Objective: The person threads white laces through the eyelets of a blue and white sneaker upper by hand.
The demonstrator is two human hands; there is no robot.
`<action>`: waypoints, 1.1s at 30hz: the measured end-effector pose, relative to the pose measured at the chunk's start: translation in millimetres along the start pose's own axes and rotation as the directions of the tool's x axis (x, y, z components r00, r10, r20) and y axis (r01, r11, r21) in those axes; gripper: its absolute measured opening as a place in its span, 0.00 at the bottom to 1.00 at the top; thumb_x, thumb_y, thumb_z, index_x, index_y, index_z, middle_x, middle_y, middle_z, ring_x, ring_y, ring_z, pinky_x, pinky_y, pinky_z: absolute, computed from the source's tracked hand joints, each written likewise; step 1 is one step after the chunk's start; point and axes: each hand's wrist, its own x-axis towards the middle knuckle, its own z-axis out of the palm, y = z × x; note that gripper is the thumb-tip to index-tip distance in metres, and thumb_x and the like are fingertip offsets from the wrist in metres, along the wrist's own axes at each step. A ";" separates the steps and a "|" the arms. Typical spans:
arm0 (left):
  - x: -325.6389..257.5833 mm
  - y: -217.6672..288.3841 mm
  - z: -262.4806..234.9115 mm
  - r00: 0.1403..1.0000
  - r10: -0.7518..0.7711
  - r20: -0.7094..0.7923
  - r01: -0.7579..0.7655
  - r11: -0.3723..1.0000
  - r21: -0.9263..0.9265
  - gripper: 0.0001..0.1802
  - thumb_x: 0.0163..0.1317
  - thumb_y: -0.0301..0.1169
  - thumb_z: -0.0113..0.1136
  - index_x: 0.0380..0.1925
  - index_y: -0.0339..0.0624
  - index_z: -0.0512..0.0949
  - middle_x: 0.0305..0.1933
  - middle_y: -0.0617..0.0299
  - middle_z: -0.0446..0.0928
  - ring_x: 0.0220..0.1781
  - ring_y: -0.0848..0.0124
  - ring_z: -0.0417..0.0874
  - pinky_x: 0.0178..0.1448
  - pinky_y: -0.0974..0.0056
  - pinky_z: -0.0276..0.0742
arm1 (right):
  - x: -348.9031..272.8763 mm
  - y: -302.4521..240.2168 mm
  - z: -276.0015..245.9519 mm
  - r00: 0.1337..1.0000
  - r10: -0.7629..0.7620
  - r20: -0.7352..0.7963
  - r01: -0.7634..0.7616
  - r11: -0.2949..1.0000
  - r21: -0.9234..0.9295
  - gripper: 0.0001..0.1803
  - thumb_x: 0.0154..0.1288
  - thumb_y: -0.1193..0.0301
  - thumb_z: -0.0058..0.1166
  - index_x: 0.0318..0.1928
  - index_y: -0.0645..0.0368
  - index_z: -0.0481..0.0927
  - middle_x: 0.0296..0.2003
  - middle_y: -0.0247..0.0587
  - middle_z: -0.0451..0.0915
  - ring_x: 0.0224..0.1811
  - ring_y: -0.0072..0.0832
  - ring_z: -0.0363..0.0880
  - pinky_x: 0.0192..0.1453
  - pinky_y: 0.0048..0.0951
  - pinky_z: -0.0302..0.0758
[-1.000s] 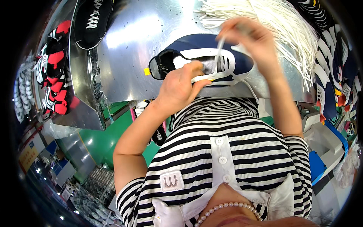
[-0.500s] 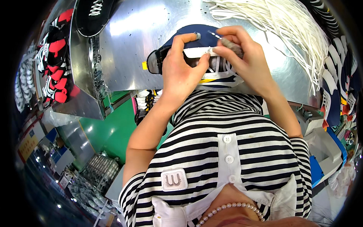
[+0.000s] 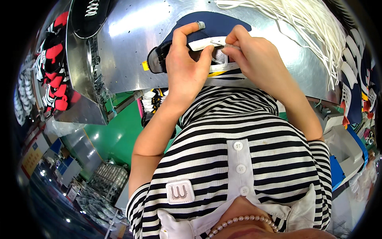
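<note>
A navy shoe upper [image 3: 211, 24] lies on the metal table, with a white eyelet strip [image 3: 201, 44], a dark mesh collar and a yellow tab at its left end. My left hand [image 3: 183, 65] grips it, thumb against the strip and the index finger, with a grey wrap on its tip, stretched over the navy side. Closed at the strip's right end, my right hand [image 3: 254, 53] pinches a small awl-like tool [image 3: 232, 47], mostly hidden by the fingers. Its thin tip seems to lie at the strip. A white lace [image 3: 227, 59] loops across the upper's opening.
A heap of white laces [image 3: 298, 24] spreads over the back right of the metal table [image 3: 127, 59]. A black shoe [image 3: 89, 18] rests at the far left, beside red, black and white uppers [image 3: 57, 71]. More uppers [image 3: 352, 85] hang at the right edge.
My right hand has turned and closed in on the eyelet strip; the tool, plainly seen before, is now mostly covered by the fingers. My left hand keeps its grip.
</note>
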 end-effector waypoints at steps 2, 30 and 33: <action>-4.1 1.5 4.3 0.997 0.070 0.019 -0.071 0.997 0.041 0.23 0.60 0.18 0.60 0.56 0.38 0.68 0.42 0.56 0.80 0.38 0.74 0.83 0.42 0.72 0.79 | 9.6 -2.8 2.4 0.998 -0.056 -0.001 0.055 0.989 -0.140 0.12 0.62 0.69 0.59 0.37 0.63 0.71 0.21 0.46 0.80 0.27 0.41 0.83 0.29 0.37 0.76; 4.0 37.3 -9.3 0.876 0.322 0.359 -0.481 0.634 0.606 0.19 0.55 0.32 0.69 0.45 0.37 0.78 0.43 0.54 0.81 0.45 0.53 0.81 0.48 0.57 0.76 | -15.4 27.2 -14.7 0.963 0.024 -0.269 -0.004 0.997 0.073 0.09 0.56 0.72 0.62 0.36 0.54 0.76 0.39 0.33 0.78 0.28 0.32 0.80 0.30 0.33 0.76; 24.6 16.1 3.4 0.917 0.322 0.235 -0.398 0.768 0.501 0.12 0.55 0.29 0.68 0.38 0.39 0.80 0.36 0.55 0.82 0.39 0.56 0.82 0.44 0.59 0.76 | -31.1 15.8 -18.9 0.985 -0.144 -0.095 0.144 0.990 -0.003 0.08 0.56 0.75 0.62 0.36 0.56 0.77 0.34 0.35 0.80 0.27 0.34 0.80 0.30 0.32 0.77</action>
